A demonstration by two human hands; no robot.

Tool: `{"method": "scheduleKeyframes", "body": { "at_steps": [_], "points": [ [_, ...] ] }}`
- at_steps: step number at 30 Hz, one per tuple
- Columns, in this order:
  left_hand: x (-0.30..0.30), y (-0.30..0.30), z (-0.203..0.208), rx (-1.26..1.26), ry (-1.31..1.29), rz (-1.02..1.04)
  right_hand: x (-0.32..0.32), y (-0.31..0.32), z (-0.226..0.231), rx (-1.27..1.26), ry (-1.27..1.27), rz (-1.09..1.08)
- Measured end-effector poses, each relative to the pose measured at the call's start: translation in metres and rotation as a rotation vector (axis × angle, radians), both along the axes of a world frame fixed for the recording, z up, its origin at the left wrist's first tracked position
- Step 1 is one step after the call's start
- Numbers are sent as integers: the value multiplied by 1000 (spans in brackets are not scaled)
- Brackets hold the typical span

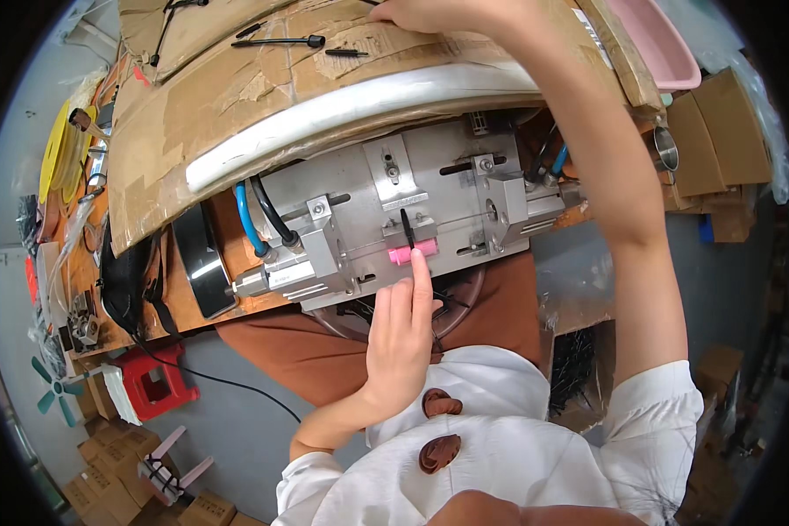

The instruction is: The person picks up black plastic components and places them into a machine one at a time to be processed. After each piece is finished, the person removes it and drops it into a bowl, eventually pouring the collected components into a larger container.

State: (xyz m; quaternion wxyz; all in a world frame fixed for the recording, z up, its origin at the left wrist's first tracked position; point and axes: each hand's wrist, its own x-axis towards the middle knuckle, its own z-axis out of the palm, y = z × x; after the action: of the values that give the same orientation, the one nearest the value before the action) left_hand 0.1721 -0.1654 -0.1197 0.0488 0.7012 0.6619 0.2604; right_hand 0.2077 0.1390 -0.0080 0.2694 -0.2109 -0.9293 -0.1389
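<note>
Orange-brown worktop (227,232) carries a metal plate (359,167) at its front edge; behind the plate is a worn cardboard sheet (184,131). From my distant seat I find the pink piece (400,255) near the middle of the plate's front edge, before a small metal block (424,230). A black stick (406,224) reaches back from it, but whether they are joined I cannot tell.

Of the hands, the left one (401,337) touches the pink piece with one straight forefinger, pinching nothing. The right one (438,12) is over the back part of the cardboard sheet, cut by the view, so I cannot tell its grip.

What worries me: a single fingertip, pressing unevenly, could roll the pink piece over the edge. Also, the left side block (324,250) and right side block (504,210) have hoses beside them; if these blocks are powered, an untimely stroke could hurt the finger.
</note>
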Motion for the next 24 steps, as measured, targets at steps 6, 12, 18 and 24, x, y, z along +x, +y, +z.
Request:
{"method": "scheduleKeyframes", "body": {
  "at_steps": [6,12,18,24],
  "points": [
    [-1,3,0,-43,-83,-8,51,-45,27,-589,167,-28],
    [-30,24,34,45,-2,-87,107,-150,-35,-630,390,112],
    [-136,167,94,244,38,14,103,-240,-104,-545,195,143],
    [-148,177,109,-73,0,47,88,-242,-124,-549,190,94]
  ]
}}
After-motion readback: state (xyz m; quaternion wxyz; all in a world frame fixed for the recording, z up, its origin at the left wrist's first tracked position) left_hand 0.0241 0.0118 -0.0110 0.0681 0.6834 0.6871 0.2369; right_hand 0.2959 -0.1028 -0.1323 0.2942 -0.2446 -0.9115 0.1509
